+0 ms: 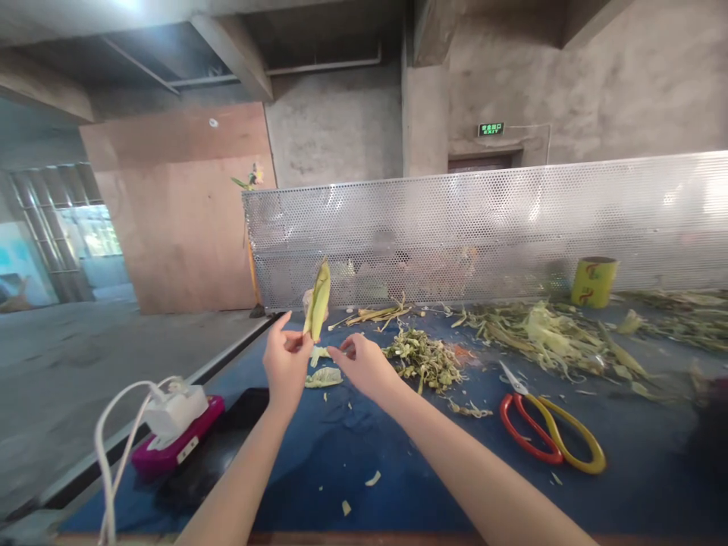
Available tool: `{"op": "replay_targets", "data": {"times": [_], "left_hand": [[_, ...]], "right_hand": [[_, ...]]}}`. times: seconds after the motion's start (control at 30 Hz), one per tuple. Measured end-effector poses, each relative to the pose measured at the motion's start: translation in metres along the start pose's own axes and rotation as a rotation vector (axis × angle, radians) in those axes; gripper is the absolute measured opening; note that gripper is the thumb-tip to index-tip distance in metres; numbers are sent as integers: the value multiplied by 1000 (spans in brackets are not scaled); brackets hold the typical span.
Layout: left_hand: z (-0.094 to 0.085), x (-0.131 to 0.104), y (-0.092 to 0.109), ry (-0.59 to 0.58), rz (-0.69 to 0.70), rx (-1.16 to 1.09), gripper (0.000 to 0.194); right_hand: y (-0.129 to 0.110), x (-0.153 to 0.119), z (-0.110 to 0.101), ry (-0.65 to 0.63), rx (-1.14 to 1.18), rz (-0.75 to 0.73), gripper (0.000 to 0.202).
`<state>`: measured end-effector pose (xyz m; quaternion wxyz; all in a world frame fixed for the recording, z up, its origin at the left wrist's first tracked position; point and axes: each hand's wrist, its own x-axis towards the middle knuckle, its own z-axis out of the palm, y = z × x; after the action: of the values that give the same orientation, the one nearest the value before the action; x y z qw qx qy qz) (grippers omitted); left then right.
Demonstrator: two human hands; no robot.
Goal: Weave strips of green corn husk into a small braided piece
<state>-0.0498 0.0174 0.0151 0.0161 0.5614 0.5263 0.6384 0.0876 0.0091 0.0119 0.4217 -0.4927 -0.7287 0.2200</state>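
Note:
Pinched upright in my left hand [288, 361] is a long yellow-green leafy piece [320, 302], its tip pointing up. Just to its right, my right hand [360, 362] has thumb and fingers pressed together near a small pale green scrap [319, 353]; whether the fingers grip that scrap is unclear. Below the hands a pale green leaf [324, 378] lies on the blue table [341, 470]. A heap of small greenish curled pieces [426, 359] sits beyond my right wrist.
Scissors with red and yellow handles [550, 425] lie at the right. Behind them spread leafy scraps [546, 334] and a yellow tape roll [594, 282]. A purple power strip [176, 436] with white plugs and a dark flat device [213, 447] are at the left. A perforated metal panel [421, 235] borders the back.

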Motion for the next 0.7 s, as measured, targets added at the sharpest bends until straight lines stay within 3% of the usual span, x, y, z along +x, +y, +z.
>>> {"op": "replay_targets", "data": {"times": [0.1,0.33,0.5,0.7], "left_hand": [[2,-16,4,38,75,-57,47],[9,-34,-4,-104,108,-114,39],[12,-35,-7,-183,15,-177,43],[17,-32,-14,-304,-193,-339,49]], "right_hand": [[1,15,9,39,96,34,42],[8,14,21,102,168,-16,25],[15,9,18,104,80,-58,18],[21,7,17,43,-26,-54,13]]}}
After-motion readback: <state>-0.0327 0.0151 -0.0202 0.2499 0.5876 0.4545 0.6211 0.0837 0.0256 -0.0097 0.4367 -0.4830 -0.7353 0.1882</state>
